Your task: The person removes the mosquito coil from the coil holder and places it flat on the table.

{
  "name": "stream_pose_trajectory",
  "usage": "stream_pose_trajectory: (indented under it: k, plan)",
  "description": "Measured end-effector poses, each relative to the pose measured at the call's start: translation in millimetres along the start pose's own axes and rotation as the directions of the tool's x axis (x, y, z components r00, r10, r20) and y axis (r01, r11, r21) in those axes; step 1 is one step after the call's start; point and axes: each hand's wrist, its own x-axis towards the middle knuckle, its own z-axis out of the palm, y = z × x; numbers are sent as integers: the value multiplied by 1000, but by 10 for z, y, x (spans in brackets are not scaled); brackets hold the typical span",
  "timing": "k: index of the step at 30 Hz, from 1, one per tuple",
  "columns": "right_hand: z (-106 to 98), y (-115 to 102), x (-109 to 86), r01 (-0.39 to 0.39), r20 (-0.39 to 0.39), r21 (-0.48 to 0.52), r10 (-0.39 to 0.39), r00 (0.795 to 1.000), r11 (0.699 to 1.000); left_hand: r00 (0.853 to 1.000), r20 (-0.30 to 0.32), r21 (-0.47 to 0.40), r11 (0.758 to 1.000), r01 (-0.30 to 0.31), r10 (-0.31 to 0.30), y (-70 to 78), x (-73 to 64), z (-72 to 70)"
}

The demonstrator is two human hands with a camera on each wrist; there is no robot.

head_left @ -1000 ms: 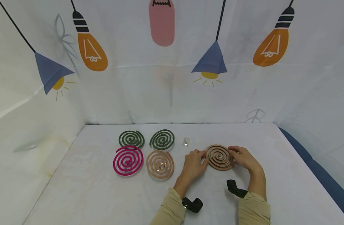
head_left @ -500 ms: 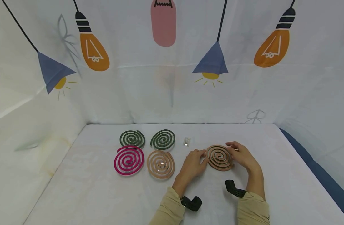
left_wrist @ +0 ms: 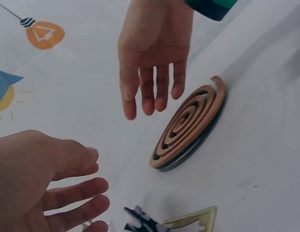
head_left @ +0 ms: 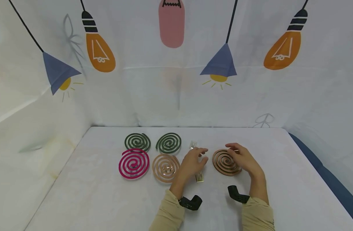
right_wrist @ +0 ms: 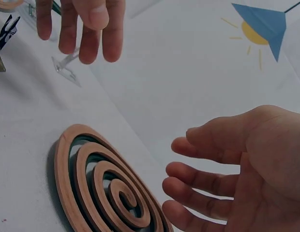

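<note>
A tan mosquito coil [head_left: 222, 160] lies at the right of the table, with a dark green coil stacked under it in both wrist views. My right hand [head_left: 247, 160] hovers over its right edge, fingers relaxed and holding nothing. In the right wrist view the fingers [right_wrist: 203, 181] stand apart from the tan coil [right_wrist: 99, 183]. My left hand [head_left: 191, 163] is off the coil, to its left, fingers loosely spread with nothing in them. Beneath it, a small gold-coloured metal stand [head_left: 199, 177] shows partly. A clear stand [head_left: 193, 145] lies just behind the hand.
On the left lie a magenta coil [head_left: 133, 163], two green coils [head_left: 137, 141] and another tan coil [head_left: 159, 160] with a shiny metal piece on it. The magenta coil overlaps one green coil. A white cloth wall [head_left: 153, 96] rises behind the table.
My left hand has let go of the coil's left edge and moved left, uncovering the gold-coloured stand. My right hand has lifted off the right edge and shifted slightly left and up.
</note>
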Motion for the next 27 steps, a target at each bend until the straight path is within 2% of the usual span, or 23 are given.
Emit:
stream_pose_trajectory:
  k: [7,10,14,18,22,25,27]
  plan:
    - [43,-92,30,47,16,18,-47,999,999,994,70,-47,996,-80,83,-41,-13,-188]
    - [79,-139,47,54,29,35,-55,998,998,991,76,-60,993,-105,110,-78,-35,-252]
    - [139,-180,64,86,36,34,-87,996,996,993,72,-94,992,-83,90,-124,-86,-342]
    - [201,-218,76,133,33,2,-133,991,991,990,123,-159,986,-55,75,-164,-157,-460]
    - [260,-264,88,144,33,-19,-144,989,989,984,157,-199,979,-49,81,-198,-228,-592]
    - [306,-310,97,142,37,-44,-140,989,989,988,139,-190,981,-44,71,-219,-274,-686]
    - [338,-342,99,140,46,-56,-137,989,989,991,125,-156,988,-18,38,-234,-308,-744]
